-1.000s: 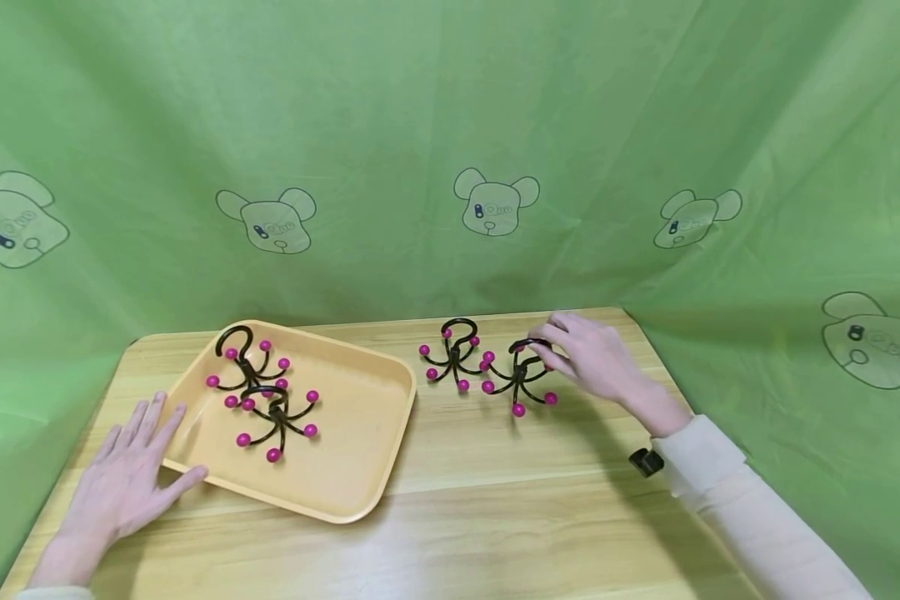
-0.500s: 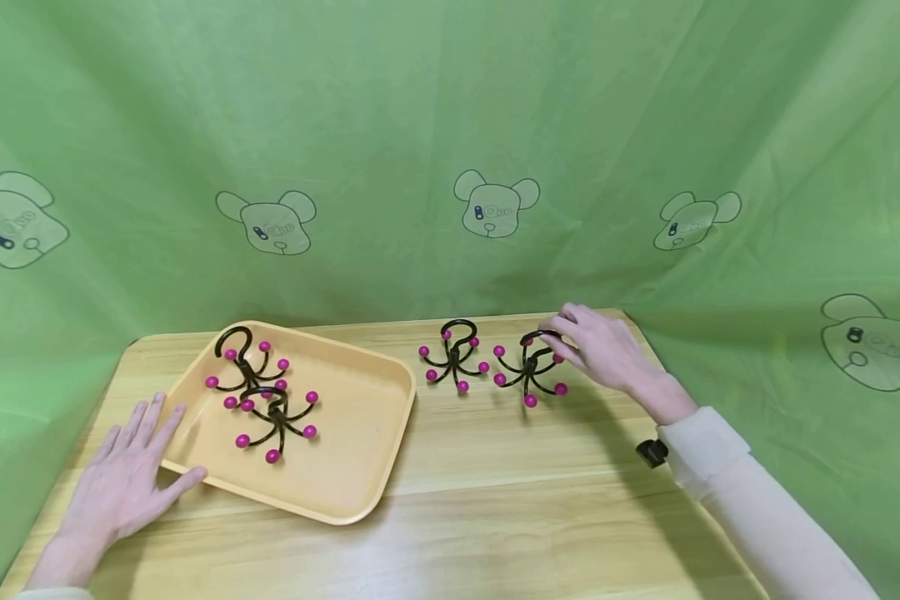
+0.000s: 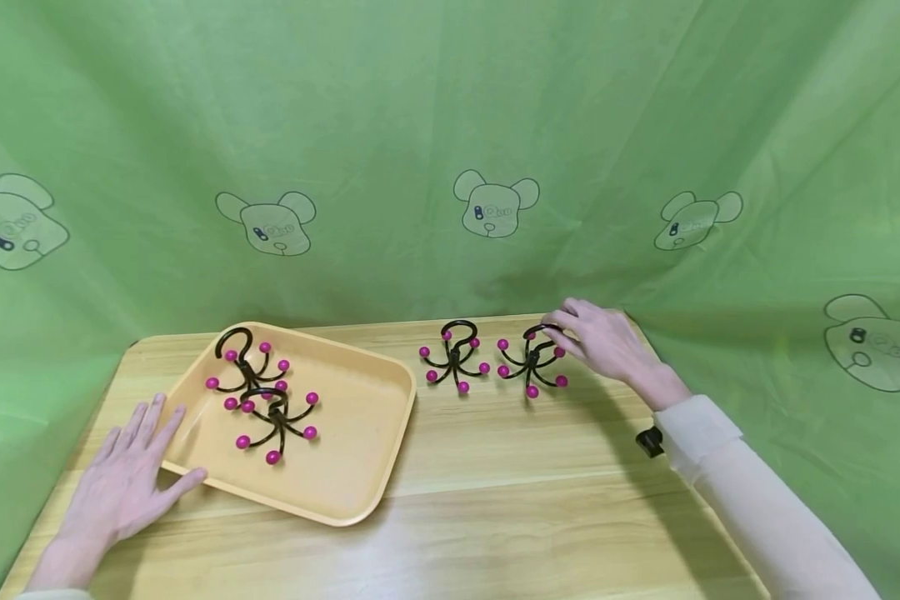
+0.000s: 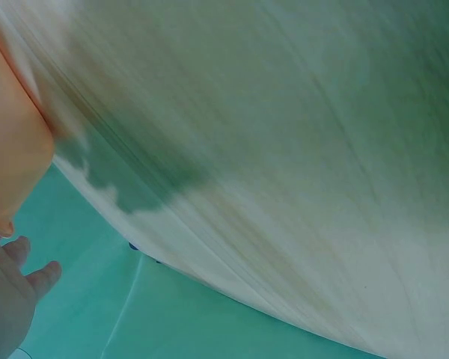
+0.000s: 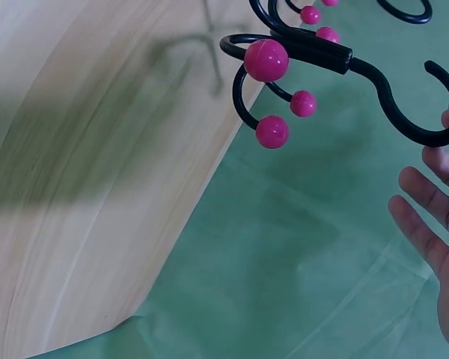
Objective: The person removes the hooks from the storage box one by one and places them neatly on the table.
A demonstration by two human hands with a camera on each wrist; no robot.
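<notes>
At the back right of the table, my right hand [image 3: 600, 340] pinches the curved top of a black multi-arm hanger hook [image 3: 532, 358] with pink ball tips. In the right wrist view this hanger hook [image 5: 314, 51] hangs from thumb and finger, the other fingers spread. To its left stands a second such hanger hook [image 3: 455, 354]. My left hand [image 3: 120, 483], fingers straight, lies at the left rim of the yellow-orange tray [image 3: 360, 450]. Inside the tray two more hanger hooks lie close together, a rear one [image 3: 245, 367] and a front one [image 3: 277, 412], their arms overlapping.
The wooden table [image 3: 510, 517] has green cloth [image 3: 390, 267] printed with bear heads behind it and at both sides. A small black object [image 3: 649, 442] is by the right cuff. Only wood, cloth and part of the tray [image 4: 15, 142] show in the left wrist view.
My right hand has moved the pinched hanger hook slightly right and back, widening its gap from the neighbouring one. The left hand, the tray and the other hanger hooks have stayed put.
</notes>
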